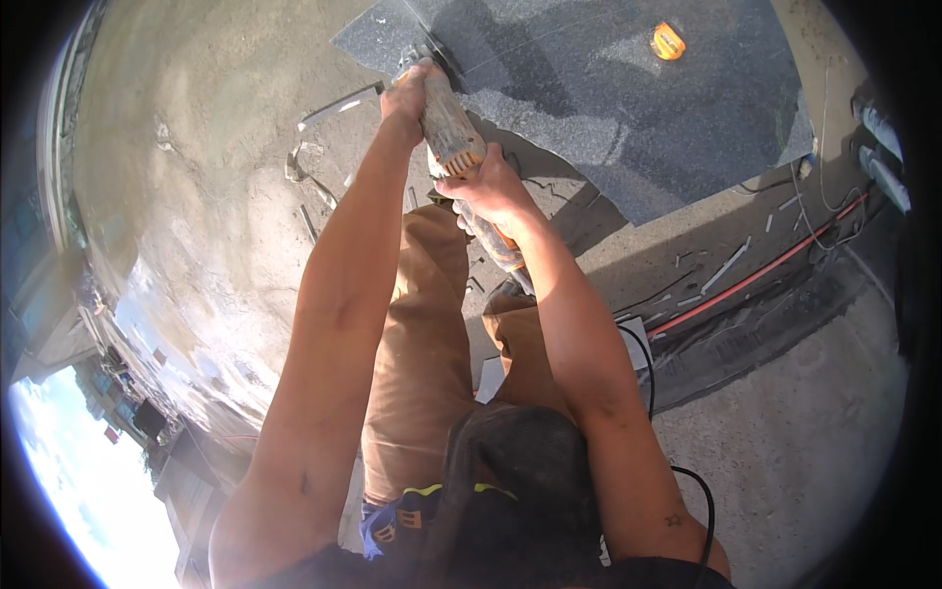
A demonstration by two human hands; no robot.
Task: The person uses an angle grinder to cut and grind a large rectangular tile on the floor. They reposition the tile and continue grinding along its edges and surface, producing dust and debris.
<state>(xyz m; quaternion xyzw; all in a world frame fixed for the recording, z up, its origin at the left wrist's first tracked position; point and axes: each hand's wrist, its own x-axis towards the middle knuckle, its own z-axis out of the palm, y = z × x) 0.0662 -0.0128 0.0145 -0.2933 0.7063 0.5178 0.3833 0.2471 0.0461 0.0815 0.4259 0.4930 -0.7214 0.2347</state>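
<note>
Both hands hold a dusty angle grinder (449,123) with orange parts. My left hand (404,95) is closed around its front end, close to the disc. My right hand (491,187) wraps the rear of the body, where the handle runs back toward my legs. At the front, the dark disc and guard (444,65) meet the left part of a speckled grey stone slab (628,108); whether the disc touches the stone I cannot tell. A thin pale line crosses the slab. On its far right part lies a small orange tape measure (667,41).
Narrow offcut strips (726,267) litter the dusty concrete floor (226,147). A red hose (775,263) runs along the right, near loose cables. At the right edge show another person's legs (883,157). A black cord (650,368) passes by my right arm.
</note>
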